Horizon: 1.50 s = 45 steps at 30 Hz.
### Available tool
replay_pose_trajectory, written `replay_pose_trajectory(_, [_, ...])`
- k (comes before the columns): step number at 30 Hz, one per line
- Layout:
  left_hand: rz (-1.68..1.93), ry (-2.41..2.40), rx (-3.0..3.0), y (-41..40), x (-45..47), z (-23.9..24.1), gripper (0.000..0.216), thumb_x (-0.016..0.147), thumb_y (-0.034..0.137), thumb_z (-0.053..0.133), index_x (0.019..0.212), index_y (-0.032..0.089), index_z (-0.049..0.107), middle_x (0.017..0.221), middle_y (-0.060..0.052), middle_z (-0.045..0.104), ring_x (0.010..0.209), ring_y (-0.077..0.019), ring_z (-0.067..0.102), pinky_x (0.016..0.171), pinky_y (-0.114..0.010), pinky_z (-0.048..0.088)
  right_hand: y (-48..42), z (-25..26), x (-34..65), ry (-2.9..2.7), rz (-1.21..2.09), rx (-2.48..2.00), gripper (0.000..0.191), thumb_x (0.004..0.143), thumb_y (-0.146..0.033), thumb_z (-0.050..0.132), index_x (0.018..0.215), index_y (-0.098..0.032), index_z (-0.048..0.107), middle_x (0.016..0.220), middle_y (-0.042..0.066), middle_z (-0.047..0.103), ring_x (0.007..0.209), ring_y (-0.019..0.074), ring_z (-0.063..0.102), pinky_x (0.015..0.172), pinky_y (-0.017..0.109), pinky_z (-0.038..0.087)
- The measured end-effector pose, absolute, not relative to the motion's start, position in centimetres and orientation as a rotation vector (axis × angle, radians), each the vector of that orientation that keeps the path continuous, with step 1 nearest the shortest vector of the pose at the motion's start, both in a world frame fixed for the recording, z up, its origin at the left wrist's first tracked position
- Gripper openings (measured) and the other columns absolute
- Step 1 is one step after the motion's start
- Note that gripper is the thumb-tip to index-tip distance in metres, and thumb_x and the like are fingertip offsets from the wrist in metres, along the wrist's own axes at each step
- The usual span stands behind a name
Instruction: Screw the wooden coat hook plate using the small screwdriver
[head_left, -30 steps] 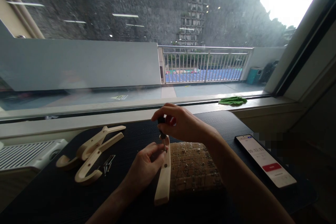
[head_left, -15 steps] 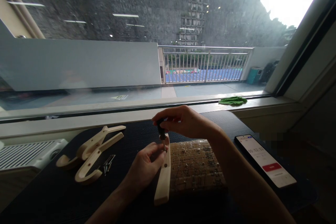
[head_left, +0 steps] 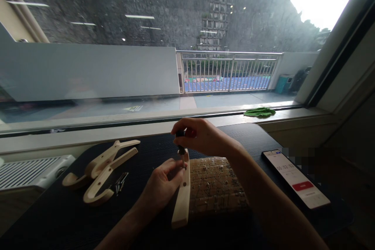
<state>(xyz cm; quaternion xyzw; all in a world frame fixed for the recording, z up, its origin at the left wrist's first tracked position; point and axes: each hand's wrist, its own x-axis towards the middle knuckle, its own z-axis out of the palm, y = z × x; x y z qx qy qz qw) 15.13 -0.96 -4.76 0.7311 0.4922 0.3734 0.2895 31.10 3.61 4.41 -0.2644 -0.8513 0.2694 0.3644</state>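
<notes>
Pale wood is making up the hook (head_left: 182, 203) that is lying along the left edge of a tape-covered brown block (head_left: 215, 187); whether it is resting on the block or just beside it, I cannot tell. The right hand (head_left: 205, 136) is hovering above the hook's far part, its fingers curling around the black-and-red handle of a screwdriver (head_left: 181, 146), whose shaft is pointing down to the wood. The left hand (head_left: 164, 181) is bringing thumb and forefinger together at the shaft's lower end, touching the hook's left side; I cannot tell whether they are pinching a screw, the shaft or the wood. A dark hole is showing in the hook just nearer than these fingertips.

To the left, two more hooks (head_left: 99, 187) are lying on the black table (head_left: 67, 222), with loose screws (head_left: 120, 184) just beside the nearer one.

At right, a phone (head_left: 299, 179) is displaying "00:02:0", its last digit blurring; the lettering on its red button is looking too small to read. Dark marks are covering the block illegibly.
</notes>
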Motion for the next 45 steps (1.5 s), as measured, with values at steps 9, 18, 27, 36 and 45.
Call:
replay_pose_trajectory(9, [0.925,1.318,1.852,-0.6,14.4,-4.3,0.021,0.076,0.028,0.047,0.092,0.022,0.06,0.087,0.0,0.065,0.083,-0.0165,0.059,0.074,-0.025,0.043,3.0,4.7,31.0,-2.259,0.634,-0.716,0.024,0.079,-0.022,0.047,0.1,-0.02,0.058,0.07,-0.001,0.055,0.059,0.0065,0.046,0.055,0.02,0.034])
replay_pose_trajectory(18, [0.732,1.373,1.806,-0.1,13.5,-4.7,0.023,0.075,0.028,0.045,0.094,0.021,0.056,0.083,-0.001,0.064,0.079,-0.0173,0.059,0.071,-0.026,0.044,2.4,5.1,31.2,-2.365,0.533,-0.667,0.03,0.079,-0.016,0.044,0.106,-0.019,0.055,0.069,-0.001,0.054,0.057,0.0058,0.042,0.054,0.02,0.031])
replay_pose_trajectory(27, [0.673,1.285,1.808,-0.2,13.1,-5.1,0.049,0.074,0.029,0.046,0.123,0.022,0.039,0.093,-0.003,0.062,0.074,-0.0164,0.06,0.065,-0.027,0.047,2.6,4.8,31.1,-2.378,0.537,-0.696,0.036,0.077,-0.012,0.043,0.112,-0.02,0.051,0.063,-0.003,0.05,0.054,0.0053,0.04,0.052,0.019,0.029])
replay_pose_trajectory(36, [0.465,1.037,1.92,-0.5,12.1,-3.9,0.081,0.064,0.03,0.063,0.133,0.028,0.021,0.13,-0.003,0.042,0.117,-0.0241,0.04,0.097,-0.036,0.033,2.4,4.6,31.0,-2.374,0.522,-0.714,0.036,0.078,-0.014,0.042,0.111,-0.022,0.051,0.062,-0.004,0.051,0.052,0.0051,0.04,0.05,0.019,0.029])
replay_pose_trajectory(45, [0.347,1.109,2.213,-0.6,11.2,-4.8,0.103,0.051,0.043,0.07,0.135,0.028,0.013,0.137,-0.006,0.03,0.124,-0.0323,0.026,0.098,-0.045,0.029,-0.3,5.0,31.3,-2.373,0.416,-0.728,0.035,0.077,-0.01,0.04,0.109,-0.02,0.052,0.082,0.001,0.059,0.061,0.0067,0.046,0.054,0.019,0.031])
